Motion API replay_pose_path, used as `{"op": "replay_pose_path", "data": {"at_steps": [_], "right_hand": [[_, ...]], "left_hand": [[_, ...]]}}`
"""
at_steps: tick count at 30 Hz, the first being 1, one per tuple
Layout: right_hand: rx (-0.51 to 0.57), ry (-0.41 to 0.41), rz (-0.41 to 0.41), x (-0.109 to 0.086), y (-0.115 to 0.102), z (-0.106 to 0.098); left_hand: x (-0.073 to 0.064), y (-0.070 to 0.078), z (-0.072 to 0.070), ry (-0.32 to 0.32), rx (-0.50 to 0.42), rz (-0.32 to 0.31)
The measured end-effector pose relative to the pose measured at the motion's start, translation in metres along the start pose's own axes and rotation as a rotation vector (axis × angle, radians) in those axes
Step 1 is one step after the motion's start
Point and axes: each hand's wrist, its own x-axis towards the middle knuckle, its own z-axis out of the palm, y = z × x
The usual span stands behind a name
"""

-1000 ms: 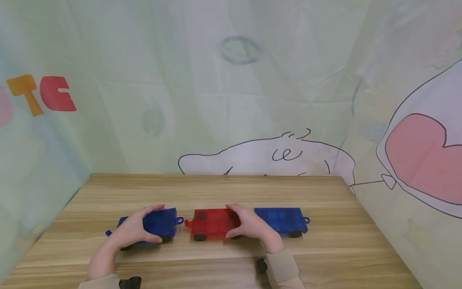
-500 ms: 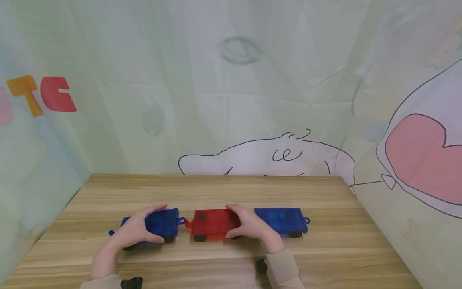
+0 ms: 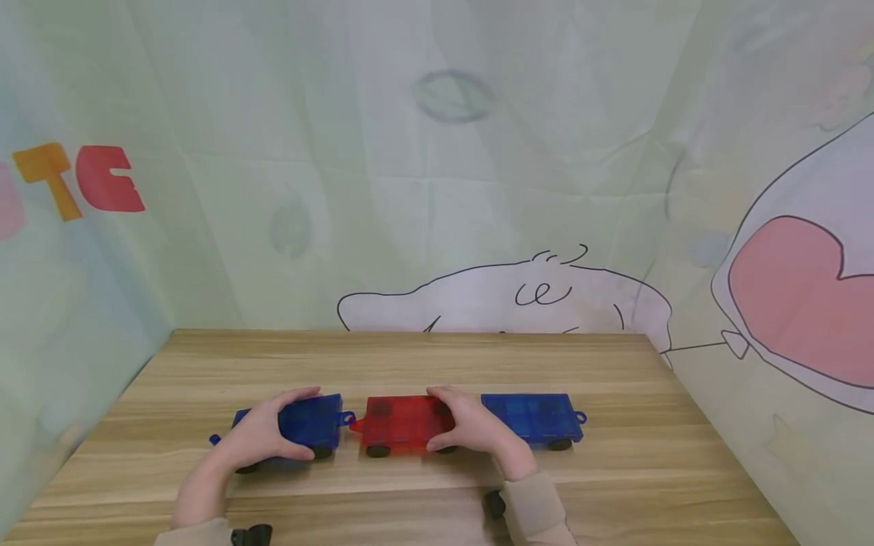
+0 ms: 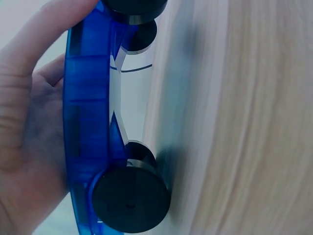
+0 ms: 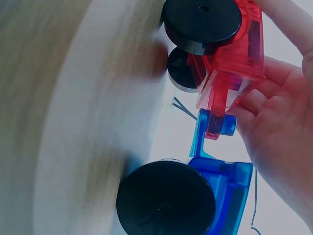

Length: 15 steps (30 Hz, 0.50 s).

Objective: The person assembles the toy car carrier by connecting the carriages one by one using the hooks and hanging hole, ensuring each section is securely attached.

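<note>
My left hand [image 3: 262,434] grips a see-through blue toy train car [image 3: 310,421] across its sides, thumb near and fingers far. Black wheels [image 4: 131,199] show under it in the left wrist view. The ring on its right end overlaps the hook [image 3: 356,426] of a red toy train car [image 3: 404,422]. My right hand [image 3: 474,425] holds this red car by its right part, thumb on the near side. A second blue train car [image 3: 531,415] stands to the right, partly behind my wrist. In the right wrist view, its blue hook [image 5: 228,125] is linked with the red car's end.
The wood-grain table [image 3: 410,356] carries the row of cars across its middle. A printed cloth [image 3: 382,189] with cartoon drawings hangs behind and at both sides. Black wrist cameras [image 3: 251,535] sit on the forearms.
My left hand has slid its blue car slightly right, so its ring, first apart from the red hook, now overlaps it. My right hand and the red car stay in place.
</note>
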Motion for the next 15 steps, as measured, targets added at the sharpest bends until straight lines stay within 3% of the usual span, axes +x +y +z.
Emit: {"op": "replay_pose_path", "data": {"at_steps": [15], "right_hand": [[-0.015,-0.001,0.001,-0.0003,-0.0005,0.0004]], "left_hand": [[0.001,0.0035,0.0027,-0.001,0.004,-0.004]]}}
